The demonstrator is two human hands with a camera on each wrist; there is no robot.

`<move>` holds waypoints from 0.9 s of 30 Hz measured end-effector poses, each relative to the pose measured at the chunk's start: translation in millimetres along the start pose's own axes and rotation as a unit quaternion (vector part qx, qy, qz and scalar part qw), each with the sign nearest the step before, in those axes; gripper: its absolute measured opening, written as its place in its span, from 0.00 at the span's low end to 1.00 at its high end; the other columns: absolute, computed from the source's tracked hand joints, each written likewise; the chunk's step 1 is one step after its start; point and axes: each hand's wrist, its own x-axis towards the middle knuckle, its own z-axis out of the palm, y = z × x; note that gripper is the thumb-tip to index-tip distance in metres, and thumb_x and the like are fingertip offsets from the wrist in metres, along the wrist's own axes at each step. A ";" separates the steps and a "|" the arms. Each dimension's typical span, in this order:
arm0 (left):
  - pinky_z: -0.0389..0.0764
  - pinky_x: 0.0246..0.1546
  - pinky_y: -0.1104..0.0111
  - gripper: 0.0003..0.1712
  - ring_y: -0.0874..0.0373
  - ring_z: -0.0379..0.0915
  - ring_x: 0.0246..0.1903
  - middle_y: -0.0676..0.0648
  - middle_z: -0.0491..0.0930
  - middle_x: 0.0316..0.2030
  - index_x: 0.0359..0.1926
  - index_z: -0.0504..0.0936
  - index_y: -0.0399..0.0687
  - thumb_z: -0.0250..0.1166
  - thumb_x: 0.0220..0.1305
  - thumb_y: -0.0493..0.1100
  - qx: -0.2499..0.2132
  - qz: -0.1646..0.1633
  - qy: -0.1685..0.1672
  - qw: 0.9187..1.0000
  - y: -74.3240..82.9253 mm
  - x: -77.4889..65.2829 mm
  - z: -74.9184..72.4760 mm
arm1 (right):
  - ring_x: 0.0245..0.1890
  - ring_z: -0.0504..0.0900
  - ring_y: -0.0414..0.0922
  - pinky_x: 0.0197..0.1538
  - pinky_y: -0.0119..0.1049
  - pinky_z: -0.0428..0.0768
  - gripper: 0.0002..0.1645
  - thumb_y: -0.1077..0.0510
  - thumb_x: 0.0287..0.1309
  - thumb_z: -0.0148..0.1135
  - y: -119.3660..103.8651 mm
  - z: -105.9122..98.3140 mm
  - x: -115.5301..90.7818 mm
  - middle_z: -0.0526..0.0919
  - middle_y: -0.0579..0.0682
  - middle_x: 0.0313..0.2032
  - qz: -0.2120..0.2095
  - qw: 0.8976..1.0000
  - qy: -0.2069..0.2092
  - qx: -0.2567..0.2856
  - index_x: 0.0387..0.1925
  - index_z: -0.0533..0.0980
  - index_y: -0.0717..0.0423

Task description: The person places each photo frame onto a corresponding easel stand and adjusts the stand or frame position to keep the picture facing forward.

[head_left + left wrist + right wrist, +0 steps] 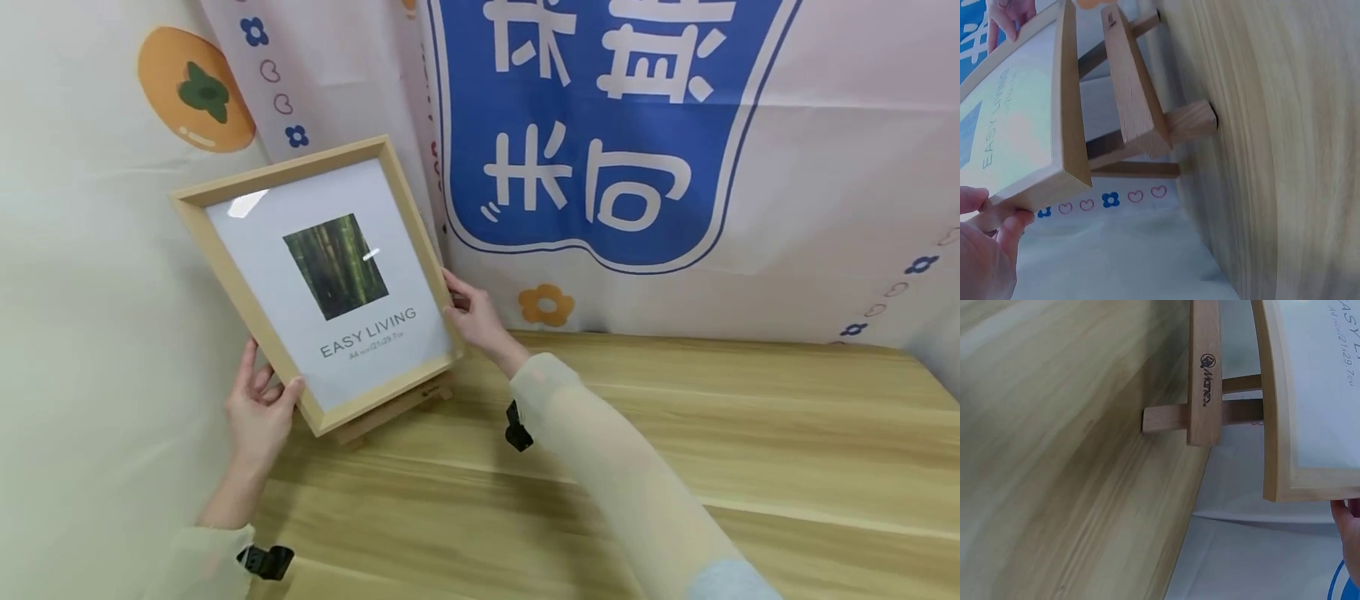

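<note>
A light wooden picture frame [375, 375] with a bamboo picture and the words EASY LIVING is held between both hands, tilted in the head view. My left hand [258, 412] grips its lower left edge, thumb on the front and fingers at the side. On the opposite edge, my right hand [480, 321] holds the frame near the lower right. Beneath and behind it stands a small wooden easel [1132, 81]. In both wrist views a gap shows between the frame's bottom edge and the easel's ledge [1204, 369]. The upper easel is hidden behind the frame.
The easel's feet stand on a wood-grain table [675, 433]. A white cloth with a blue printed sign [585, 192] hangs behind the table, and a pale wall covering [90, 333] with a printed orange fruit is at the left.
</note>
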 end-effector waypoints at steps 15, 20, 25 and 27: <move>0.80 0.34 0.81 0.51 0.73 0.80 0.31 0.27 0.65 0.62 0.75 0.55 0.53 0.59 0.55 0.17 0.013 -0.004 0.011 1.000 -16.1 7.9 -0.8 | 0.54 0.78 0.56 0.52 0.37 0.80 0.39 0.81 0.59 0.49 18.3 15.7 13.9 0.72 0.64 0.61 0.025 0.999 0.020 0.013 0.70 0.62 0.58; 0.80 0.34 0.80 0.51 0.73 0.80 0.31 0.28 0.65 0.62 0.75 0.55 0.53 0.59 0.55 0.17 0.013 -0.014 0.009 1.000 -23.9 8.9 0.8 | 0.54 0.77 0.55 0.53 0.37 0.80 0.39 0.81 0.59 0.49 21.5 17.6 13.5 0.73 0.63 0.61 0.039 0.999 0.032 0.007 0.70 0.62 0.57; 0.80 0.35 0.81 0.50 0.75 0.79 0.32 0.28 0.65 0.62 0.75 0.55 0.53 0.58 0.55 0.17 0.020 -0.018 0.011 1.000 -28.1 9.0 1.8 | 0.54 0.77 0.56 0.53 0.37 0.80 0.39 0.81 0.59 0.50 26.8 18.1 11.6 0.73 0.63 0.61 0.058 0.998 0.030 0.009 0.70 0.62 0.57; 0.79 0.35 0.82 0.50 0.75 0.79 0.32 0.28 0.65 0.62 0.75 0.54 0.52 0.58 0.56 0.17 0.027 -0.016 0.008 0.999 -30.2 8.7 2.2 | 0.55 0.77 0.56 0.54 0.37 0.79 0.39 0.81 0.59 0.49 28.2 17.9 10.5 0.72 0.63 0.61 0.063 0.998 0.027 0.010 0.70 0.62 0.57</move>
